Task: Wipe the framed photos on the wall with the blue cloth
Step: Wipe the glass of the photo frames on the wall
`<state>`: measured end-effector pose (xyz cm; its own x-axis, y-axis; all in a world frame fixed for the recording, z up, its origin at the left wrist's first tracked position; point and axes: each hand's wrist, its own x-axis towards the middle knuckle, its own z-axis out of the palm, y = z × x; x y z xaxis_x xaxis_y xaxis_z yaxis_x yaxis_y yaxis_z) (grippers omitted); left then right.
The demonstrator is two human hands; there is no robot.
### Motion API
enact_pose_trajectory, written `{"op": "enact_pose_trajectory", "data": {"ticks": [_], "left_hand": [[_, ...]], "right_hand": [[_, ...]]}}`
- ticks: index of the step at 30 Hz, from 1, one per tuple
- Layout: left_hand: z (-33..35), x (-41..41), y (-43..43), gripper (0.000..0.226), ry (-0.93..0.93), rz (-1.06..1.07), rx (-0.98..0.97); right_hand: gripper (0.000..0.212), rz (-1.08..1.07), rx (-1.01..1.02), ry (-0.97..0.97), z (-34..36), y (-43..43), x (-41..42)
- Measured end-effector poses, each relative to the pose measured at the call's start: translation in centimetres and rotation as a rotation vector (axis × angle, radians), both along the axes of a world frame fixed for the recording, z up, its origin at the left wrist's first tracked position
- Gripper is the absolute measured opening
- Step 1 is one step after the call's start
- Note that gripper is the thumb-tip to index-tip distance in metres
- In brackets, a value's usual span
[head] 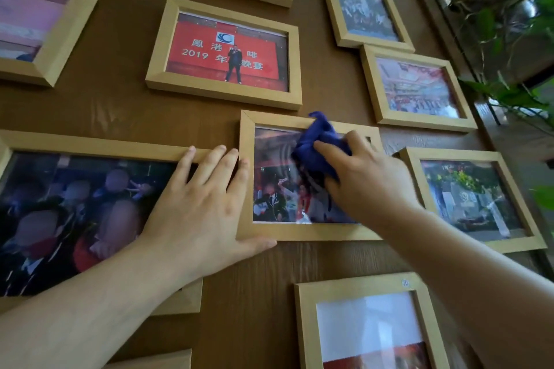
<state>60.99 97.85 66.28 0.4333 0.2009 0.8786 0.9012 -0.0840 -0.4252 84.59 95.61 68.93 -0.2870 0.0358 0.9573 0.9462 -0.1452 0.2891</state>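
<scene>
Several light wooden framed photos hang on a brown wall. My right hand (364,177) presses a bunched blue cloth (317,147) against the glass of the middle framed photo (247,177), over its upper right part. My left hand (204,204) lies flat with fingers spread, across the right end of the large framed photo (90,147) and the left edge of the middle one, thumb under its lower left corner.
Around them hang a red-banner photo (223,54), two frames at upper right (367,13) (416,90), one at right (470,198) and one below (368,323). A leafy green plant (494,3) stands along the wall's right edge.
</scene>
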Motion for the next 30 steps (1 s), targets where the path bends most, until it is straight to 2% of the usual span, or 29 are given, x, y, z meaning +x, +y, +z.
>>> {"op": "enact_pose_trajectory", "data": {"ticks": [6,11,14,18,26,30], "left_hand": [[-0.1,-0.1,0.0,0.107,-0.004,-0.016,0.008],[0.0,0.0,-0.1,0.109,0.003,-0.005,0.027],[0.0,-0.1,0.0,0.11,0.008,0.002,0.029],[-0.2,0.0,0.2,0.111,-0.001,0.0,0.024],[-0.2,0.2,-0.2,0.109,-0.013,-0.023,0.017],[-0.2,0.3,-0.2,0.109,-0.006,-0.009,0.028]], "right_hand": [[0.055,0.085,-0.098,-0.199,-2.4,0.0,-5.0],[0.06,-0.043,-0.084,-0.136,-2.9,-0.5,-0.5],[0.055,-0.128,-0.041,-0.063,-3.4,-0.6,3.0],[0.054,-0.143,-0.042,0.013,-3.9,-0.9,4.8],[0.053,0.015,-0.1,-0.24,-5.4,-0.8,-3.3],[0.052,0.025,-0.108,-0.201,-5.3,-0.9,-3.4]]}}
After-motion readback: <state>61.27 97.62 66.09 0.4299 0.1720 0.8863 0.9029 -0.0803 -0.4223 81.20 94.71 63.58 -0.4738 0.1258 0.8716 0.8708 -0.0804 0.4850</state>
